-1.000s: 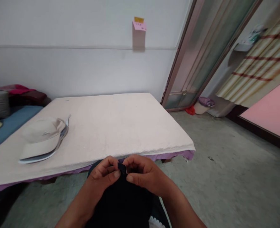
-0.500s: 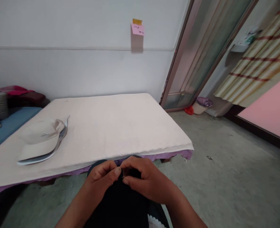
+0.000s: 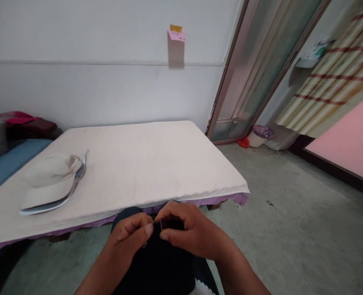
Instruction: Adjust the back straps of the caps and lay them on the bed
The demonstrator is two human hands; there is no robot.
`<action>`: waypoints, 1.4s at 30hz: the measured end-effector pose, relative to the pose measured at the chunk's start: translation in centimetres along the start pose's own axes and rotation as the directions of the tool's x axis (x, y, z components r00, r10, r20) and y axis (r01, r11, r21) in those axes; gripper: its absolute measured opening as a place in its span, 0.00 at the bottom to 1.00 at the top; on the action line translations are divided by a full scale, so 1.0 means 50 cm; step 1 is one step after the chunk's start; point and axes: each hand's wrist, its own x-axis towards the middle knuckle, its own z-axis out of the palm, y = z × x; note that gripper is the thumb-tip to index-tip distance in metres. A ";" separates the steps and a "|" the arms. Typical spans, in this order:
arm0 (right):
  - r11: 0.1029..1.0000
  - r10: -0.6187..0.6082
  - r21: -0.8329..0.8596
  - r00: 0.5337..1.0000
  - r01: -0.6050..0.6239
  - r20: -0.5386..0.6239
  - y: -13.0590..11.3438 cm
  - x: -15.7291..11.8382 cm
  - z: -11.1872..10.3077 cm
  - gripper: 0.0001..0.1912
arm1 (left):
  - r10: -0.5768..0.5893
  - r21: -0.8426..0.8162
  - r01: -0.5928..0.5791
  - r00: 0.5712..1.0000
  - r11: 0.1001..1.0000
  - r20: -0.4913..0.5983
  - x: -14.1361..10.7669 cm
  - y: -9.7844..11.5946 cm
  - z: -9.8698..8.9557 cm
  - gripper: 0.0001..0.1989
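Observation:
My left hand (image 3: 131,237) is closed in a pinch over my dark-clothed lap, thumb pressed against the fingers; what it pinches is too small to name. A small ring-like shiny spot shows just beneath its fingers. Close on the right, my right hand (image 3: 190,229) holds a thin, needle-like piece (image 3: 160,224) upright between its thumb and index fingertip. A narrow gap parts the two hands. Dark cloth (image 3: 159,266) lies below them.
Beyond my hands stands a low bed with a pale cover (image 3: 150,164). On its left part lie stacked caps (image 3: 52,180). Folded bedding (image 3: 21,149) is at the far left. A bin (image 3: 259,136) stands by the glass door (image 3: 245,82).
My left hand's fingertips have moved slightly away from the right hand's, so the gap is wider. The thin piece in my right hand shows more clearly. The view has shifted slightly.

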 end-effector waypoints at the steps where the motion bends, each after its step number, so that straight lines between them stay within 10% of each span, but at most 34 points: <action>1: 1.000 -0.003 0.004 1.000 0.003 0.003 0.000 0.000 0.000 0.09 | 0.002 -0.025 -0.002 1.000 1.000 -0.007 0.002 -0.002 0.001 0.18; 26: 1.000 0.004 0.010 1.000 -0.004 0.020 0.012 0.010 -0.010 0.09 | -0.085 -0.235 0.077 0.996 0.969 -0.024 0.020 0.000 0.012 0.20; 42: 0.855 0.099 0.509 0.995 -0.096 0.021 0.083 0.003 -0.050 0.06 | -0.043 -0.329 0.023 0.997 0.944 -0.056 0.004 0.010 -0.015 0.17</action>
